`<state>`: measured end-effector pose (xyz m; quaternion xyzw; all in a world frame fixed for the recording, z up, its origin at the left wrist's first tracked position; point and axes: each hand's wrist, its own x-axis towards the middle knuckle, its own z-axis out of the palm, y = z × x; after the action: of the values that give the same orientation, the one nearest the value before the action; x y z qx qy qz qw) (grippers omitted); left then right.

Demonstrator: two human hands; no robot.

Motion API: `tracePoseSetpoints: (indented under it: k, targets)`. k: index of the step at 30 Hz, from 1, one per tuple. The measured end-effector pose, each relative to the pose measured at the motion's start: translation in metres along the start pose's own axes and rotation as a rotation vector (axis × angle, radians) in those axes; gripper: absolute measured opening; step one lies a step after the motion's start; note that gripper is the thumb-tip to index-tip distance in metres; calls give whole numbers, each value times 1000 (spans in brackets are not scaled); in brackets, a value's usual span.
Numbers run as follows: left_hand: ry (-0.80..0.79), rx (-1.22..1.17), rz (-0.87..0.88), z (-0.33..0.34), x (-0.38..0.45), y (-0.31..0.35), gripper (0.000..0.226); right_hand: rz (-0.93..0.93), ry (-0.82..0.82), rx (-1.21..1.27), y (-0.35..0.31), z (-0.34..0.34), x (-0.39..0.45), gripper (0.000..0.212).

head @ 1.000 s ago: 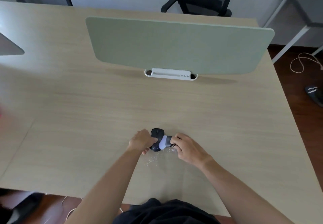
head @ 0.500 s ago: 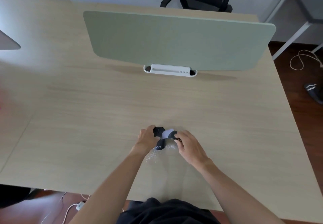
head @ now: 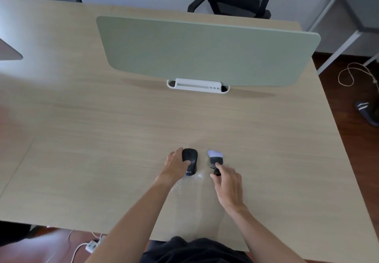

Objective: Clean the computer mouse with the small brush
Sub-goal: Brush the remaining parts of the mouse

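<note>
The right hand (head: pixel 228 182) pinches the small brush (head: pixel 215 159) by its handle end, bristles pointing to twelve o'clock. The mouse (head: pixel 190 161) lies just beside the brush at nine o'clock, long axis twelve-to-six, gripped by the left hand (head: pixel 176 165) on the desk (head: pixel 102 139); the next stroke likely runs leftward.

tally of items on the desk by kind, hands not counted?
Computer mouse: 1
Small brush: 1
Green divider panel: 1
White tray at the panel's foot: 1
Grey object cut off at the left edge, kind unclear: 1
Patch of pale specks near the mouse: 1
Total: 6
</note>
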<state>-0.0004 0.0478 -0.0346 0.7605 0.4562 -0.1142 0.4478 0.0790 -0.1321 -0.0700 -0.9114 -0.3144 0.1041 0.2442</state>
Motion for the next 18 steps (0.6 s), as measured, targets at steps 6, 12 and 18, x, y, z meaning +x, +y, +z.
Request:
tracePoseSetpoints:
  k: [6, 12, 18]
  targets:
    - [49, 16, 13, 4, -6, -3, 35, 33, 0, 45, -3, 17, 5, 35]
    - [47, -57, -2, 7, -2, -2, 42, 50, -10, 69, 0, 21, 7, 35]
    - [60, -74, 21, 10, -1, -9, 28, 82, -20, 71, 6, 26, 6, 35]
